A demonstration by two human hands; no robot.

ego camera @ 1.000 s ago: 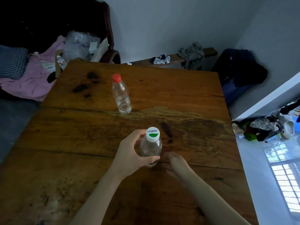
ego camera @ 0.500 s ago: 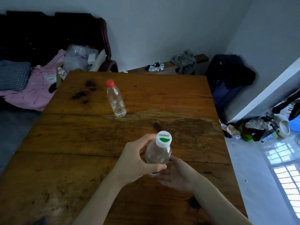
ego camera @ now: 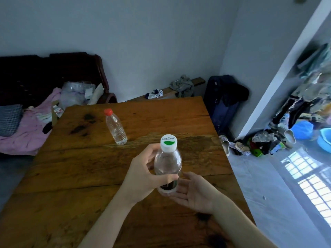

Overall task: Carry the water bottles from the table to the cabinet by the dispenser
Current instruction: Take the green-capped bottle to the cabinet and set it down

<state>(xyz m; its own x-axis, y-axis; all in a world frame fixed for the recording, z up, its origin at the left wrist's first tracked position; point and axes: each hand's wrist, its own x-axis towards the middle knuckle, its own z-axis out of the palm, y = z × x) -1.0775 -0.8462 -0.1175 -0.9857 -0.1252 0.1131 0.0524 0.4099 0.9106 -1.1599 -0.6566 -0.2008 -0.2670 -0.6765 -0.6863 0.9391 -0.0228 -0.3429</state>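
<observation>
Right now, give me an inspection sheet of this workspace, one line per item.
Surface: wooden table, dark stains and a pale worn streak.
Job's things: white-capped bottle upright, lifted off the table; red-capped bottle standing farther back on the table.
Clutter: nothing seen on the table besides the bottles.
Hands: left hand grips the white-capped bottle, fingers wrapped round its body; right hand open, palm up at its base.
Cables: nothing seen.
Surroundings: pink cloth and plastic bag on dark wooden seat at left; dark suitcase by the wall; floor pile at right.
</observation>
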